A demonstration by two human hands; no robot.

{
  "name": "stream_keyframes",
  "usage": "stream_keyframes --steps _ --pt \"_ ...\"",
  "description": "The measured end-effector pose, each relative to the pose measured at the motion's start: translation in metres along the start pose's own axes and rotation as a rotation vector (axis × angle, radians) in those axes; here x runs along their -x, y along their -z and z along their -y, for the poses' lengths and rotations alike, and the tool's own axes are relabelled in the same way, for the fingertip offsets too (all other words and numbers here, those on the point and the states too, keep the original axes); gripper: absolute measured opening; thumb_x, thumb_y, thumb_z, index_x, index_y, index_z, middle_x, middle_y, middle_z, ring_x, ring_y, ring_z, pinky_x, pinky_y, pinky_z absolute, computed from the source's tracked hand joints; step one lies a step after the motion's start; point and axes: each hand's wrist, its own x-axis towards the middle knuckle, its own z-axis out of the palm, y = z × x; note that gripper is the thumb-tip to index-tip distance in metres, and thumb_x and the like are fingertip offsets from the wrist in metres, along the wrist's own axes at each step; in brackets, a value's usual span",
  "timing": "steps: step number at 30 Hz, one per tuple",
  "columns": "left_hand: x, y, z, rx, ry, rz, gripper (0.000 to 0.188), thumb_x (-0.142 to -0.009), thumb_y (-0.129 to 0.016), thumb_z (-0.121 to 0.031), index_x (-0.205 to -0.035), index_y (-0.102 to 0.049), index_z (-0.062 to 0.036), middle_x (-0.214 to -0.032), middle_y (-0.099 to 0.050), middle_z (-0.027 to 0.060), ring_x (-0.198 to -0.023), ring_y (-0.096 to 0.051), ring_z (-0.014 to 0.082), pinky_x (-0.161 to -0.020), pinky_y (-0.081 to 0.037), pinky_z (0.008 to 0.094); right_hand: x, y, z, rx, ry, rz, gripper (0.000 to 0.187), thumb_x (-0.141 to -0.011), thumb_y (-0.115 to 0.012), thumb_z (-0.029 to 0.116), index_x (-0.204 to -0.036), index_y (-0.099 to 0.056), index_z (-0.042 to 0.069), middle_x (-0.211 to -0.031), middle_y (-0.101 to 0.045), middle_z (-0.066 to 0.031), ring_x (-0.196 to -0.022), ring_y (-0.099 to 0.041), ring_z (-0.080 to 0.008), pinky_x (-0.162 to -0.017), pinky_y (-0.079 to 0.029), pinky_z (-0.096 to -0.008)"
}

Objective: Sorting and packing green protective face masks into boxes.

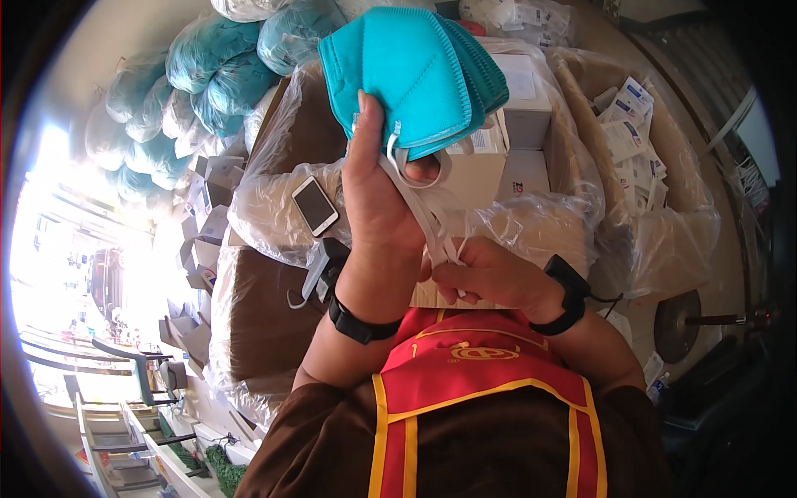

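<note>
My left hand (375, 195) holds up a small stack of teal folded face masks (398, 75), its thumb over the front and its other fingers behind, mostly hidden. White ear loops (432, 222) hang from the stack in a bunch. Lower down, my right hand (490, 270) pinches the bottom of these loops with bent fingers, close to my left wrist. Both wrists wear black bands. Beside my left forearm a white phone (315, 206) with a dark screen lies on clear plastic.
Ahead is a plastic-lined carton with white boxes (525, 124). To its right, another lined carton (573, 79) holds white packets (635, 141). Bulging bags of teal and white items (212, 62) pile up at the far left, above small open boxes (199, 249). A round dark metal base (677, 324) stands at right.
</note>
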Motion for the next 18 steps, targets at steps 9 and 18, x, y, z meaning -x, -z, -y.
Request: stream_keyframes --steps 9,18 --pt "-0.014 0.039 -0.048 0.148 0.0 0.213 0.041 -0.099 -0.048 -0.033 -0.107 -0.061 0.0051 -0.092 -0.069 0.0204 -0.069 -0.068 0.0254 -0.059 -0.06 0.0322 0.03 0.009 -0.003 0.001 -0.006 -0.041 0.027 -0.098 -0.054 0.029 -0.099 -0.064 0.004 -0.069 -0.055 0.0023 -0.056 -0.044 -0.002 -0.053 -0.035 -0.0173" --pt "0.052 0.044 -0.071 -0.841 0.092 0.401 0.05 -0.081 -0.076 -0.02 -0.121 -0.054 0.0018 -0.098 -0.068 0.0112 -0.084 -0.069 0.0253 -0.071 -0.056 0.0339 0.063 0.034 0.039 -0.059 -0.112 -0.021 0.031 -0.099 -0.053 0.034 -0.095 -0.064 0.005 -0.073 -0.053 0.0043 -0.06 -0.041 -0.0009 -0.054 -0.034 -0.0159"
